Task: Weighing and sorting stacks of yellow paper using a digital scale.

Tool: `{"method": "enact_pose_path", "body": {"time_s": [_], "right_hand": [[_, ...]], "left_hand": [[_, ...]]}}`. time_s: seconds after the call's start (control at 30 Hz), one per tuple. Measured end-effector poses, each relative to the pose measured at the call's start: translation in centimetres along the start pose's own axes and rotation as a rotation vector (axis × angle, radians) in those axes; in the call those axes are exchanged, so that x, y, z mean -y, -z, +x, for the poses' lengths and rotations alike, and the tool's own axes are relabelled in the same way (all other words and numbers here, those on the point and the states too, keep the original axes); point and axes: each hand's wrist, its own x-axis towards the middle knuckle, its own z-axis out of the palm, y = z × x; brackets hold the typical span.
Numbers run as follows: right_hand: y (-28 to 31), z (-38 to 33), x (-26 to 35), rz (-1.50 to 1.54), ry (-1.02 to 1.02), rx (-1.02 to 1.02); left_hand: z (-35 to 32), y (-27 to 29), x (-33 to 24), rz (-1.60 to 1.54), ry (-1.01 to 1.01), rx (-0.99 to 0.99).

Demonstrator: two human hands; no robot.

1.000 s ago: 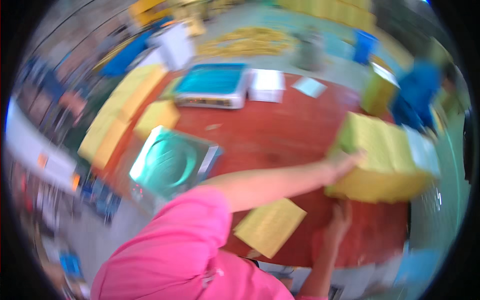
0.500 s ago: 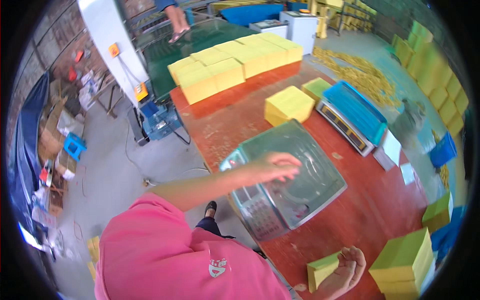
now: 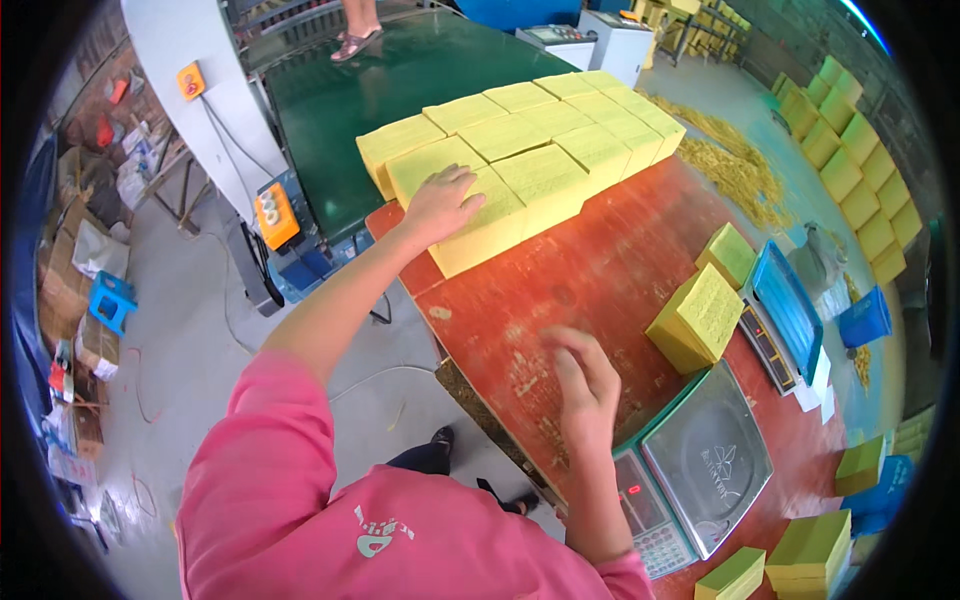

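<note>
Rows of yellow paper blocks (image 3: 545, 180) stand together along the far end of the red table (image 3: 520, 290). My left hand (image 3: 440, 207) rests on top of the nearest left block, fingers spread. Over the middle of the table hovers my right hand (image 3: 588, 395), slightly blurred; its fingers are loosely bent and apart, with nothing in them. Right of that hand lies a weighing scale (image 3: 705, 470) with a clear cover and a keypad. Just beyond the scale a separate yellow paper block (image 3: 698, 318) sits at an angle.
A second scale with a blue tray (image 3: 788, 305) stands at the right. More paper blocks (image 3: 808, 555) are at the lower right. A green platform (image 3: 400, 80) adjoins the table, with another person's feet (image 3: 357, 42) on it. A motor and orange switch box (image 3: 277, 215) stand left.
My left hand has moved from over the covered scale to the far paper blocks. My right hand has left the small block at the lower right. The view has shifted toward the far rows.
</note>
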Motion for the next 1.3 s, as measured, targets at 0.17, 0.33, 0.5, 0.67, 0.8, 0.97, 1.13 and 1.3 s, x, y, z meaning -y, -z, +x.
{"method": "enact_pose_path", "body": {"time_s": [0.17, 0.33, 0.5, 0.67, 0.8, 0.97, 1.13, 1.3], "right_hand": [[-5.3, 6.5, -5.5, 0.023, -0.051, 0.008], [-8.6, 10.2, -8.4, -0.260, 0.099, -0.109], [-6.2, 9.7, -9.4, -0.798, 0.394, -0.152], [-4.8, -0.5, -7.4, -0.615, 0.207, -0.277], [-4.3, -11.6, -6.5, 0.087, -0.196, -0.784], [-4.7, -20.7, -13.4, 0.741, -0.730, -0.616], [-4.4, -16.3, -12.6, 0.769, -0.548, -0.157], [0.5, -17.4, -3.9, 0.026, -0.118, -0.090]], "left_hand": [[0.5, -2.8, 0.2, 0.157, -0.091, 0.166], [-2.0, -1.8, -0.5, 0.052, -0.160, 0.219], [-7.4, 1.6, -6.6, -0.141, -0.283, 0.206], [-12.5, 4.3, -11.0, -0.245, -0.346, 0.274], [-14.9, 5.5, -15.7, -0.327, -0.431, 0.411], [-16.0, 5.8, -19.0, -0.425, -0.558, 0.423], [-16.8, 5.6, -19.0, -0.405, -0.457, 0.417], [-18.8, 1.1, -12.6, -1.469, 0.266, 0.677]]}}
